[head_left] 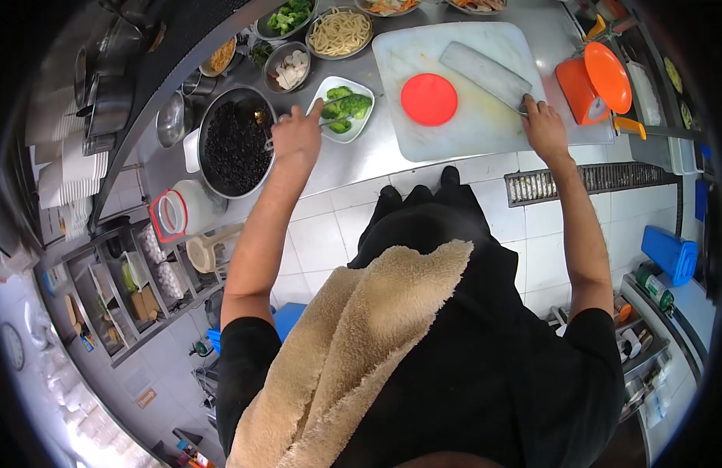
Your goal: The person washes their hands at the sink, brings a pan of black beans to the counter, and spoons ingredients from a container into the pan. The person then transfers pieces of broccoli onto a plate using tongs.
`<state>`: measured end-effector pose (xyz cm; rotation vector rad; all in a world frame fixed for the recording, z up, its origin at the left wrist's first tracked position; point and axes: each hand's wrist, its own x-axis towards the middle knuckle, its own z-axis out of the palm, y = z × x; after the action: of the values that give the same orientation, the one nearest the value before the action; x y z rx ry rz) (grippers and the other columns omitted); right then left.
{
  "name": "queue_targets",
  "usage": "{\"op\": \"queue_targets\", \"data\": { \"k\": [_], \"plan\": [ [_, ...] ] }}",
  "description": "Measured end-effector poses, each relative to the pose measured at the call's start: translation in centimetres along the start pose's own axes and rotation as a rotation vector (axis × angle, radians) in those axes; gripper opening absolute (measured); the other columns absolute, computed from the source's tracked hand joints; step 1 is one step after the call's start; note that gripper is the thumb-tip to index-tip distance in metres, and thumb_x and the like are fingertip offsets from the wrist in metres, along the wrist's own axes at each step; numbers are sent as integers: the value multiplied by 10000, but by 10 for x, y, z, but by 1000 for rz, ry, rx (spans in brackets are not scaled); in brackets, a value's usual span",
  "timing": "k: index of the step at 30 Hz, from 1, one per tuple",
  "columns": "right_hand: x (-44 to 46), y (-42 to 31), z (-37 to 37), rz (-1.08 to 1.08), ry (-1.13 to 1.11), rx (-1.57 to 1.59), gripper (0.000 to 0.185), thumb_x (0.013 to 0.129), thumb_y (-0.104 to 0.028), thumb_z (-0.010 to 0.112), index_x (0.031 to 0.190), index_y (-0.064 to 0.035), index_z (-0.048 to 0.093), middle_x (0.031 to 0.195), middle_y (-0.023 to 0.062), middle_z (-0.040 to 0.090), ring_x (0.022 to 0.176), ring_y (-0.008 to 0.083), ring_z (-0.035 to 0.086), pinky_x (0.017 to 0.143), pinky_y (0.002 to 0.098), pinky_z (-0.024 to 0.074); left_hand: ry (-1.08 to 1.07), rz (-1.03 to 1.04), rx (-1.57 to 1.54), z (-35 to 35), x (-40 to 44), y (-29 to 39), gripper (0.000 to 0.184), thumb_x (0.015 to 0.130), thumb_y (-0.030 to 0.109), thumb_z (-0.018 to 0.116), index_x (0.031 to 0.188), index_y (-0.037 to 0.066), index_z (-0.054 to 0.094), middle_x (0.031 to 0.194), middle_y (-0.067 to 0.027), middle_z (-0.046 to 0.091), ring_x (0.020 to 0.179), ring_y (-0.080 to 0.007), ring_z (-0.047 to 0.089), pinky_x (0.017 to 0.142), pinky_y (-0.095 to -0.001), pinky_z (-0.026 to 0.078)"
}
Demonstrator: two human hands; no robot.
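My left hand (pixel 297 137) is closed around a pair of metal tongs (pixel 335 121). The arms of the tongs reach over broccoli florets (pixel 341 107) in a white square bowl (pixel 347 137). At the right of the white cutting board (pixel 408 58), my right hand (pixel 545 129) grips the handle of a cleaver (pixel 483 72), whose broad blade lies flat on the board. A round red disc (pixel 429 100) sits on the board to the left of the blade.
A large pot of dark, shredded-looking food (pixel 234 144) stands left of my left hand. Behind are metal bowls of noodles (pixel 340 33), white slices (pixel 291 70) and broccoli (pixel 289 15). An orange container (pixel 583 90) stands right of the board; a lidded jar (pixel 191 209) is at the left edge.
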<state>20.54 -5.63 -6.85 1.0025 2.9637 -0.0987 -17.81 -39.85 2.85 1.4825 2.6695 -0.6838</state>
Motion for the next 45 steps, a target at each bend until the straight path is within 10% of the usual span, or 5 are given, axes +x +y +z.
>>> {"op": "queue_targets", "data": {
  "k": [9,12,15,24,45],
  "plan": [
    [-36,-54,-47,117,106,264,379,1018,-231,575,1378,-120,531,1018,245,660,823,391,680,722,476,546,-293,1,-292,-23,14,-22,431,996,377,608,1402,232,617,1173,-177,722,1106,-353,694,925,-458,556],
    [-60,-98,-103,358,-185,653,360,1057,-278,552,1360,-84,548,882,261,659,768,406,666,694,458,523,-303,-38,-502,0,5,-33,435,1010,371,579,1407,199,618,1207,-170,721,1120,-377,675,958,-478,530],
    [-97,-134,-77,93,-26,838,377,1055,-303,572,1365,-88,556,796,265,636,776,442,657,697,476,498,-427,-6,-747,40,5,-41,477,1001,393,600,1431,186,608,1240,-190,712,1104,-384,682,981,-460,506],
    [-91,-191,-80,4,-226,926,341,1063,-274,562,1331,-64,556,861,265,670,805,468,646,718,480,498,-684,-94,-1306,44,-15,-54,326,1016,453,634,857,170,601,657,102,416,557,-50,360,482,-258,254],
    [-68,-205,-107,-28,-361,810,308,1069,-281,538,1254,-36,549,822,266,665,808,478,643,713,513,485,-678,-132,-1443,50,-35,-36,282,1035,414,612,887,175,598,716,87,462,604,-51,382,509,-250,272]
  ]
}}
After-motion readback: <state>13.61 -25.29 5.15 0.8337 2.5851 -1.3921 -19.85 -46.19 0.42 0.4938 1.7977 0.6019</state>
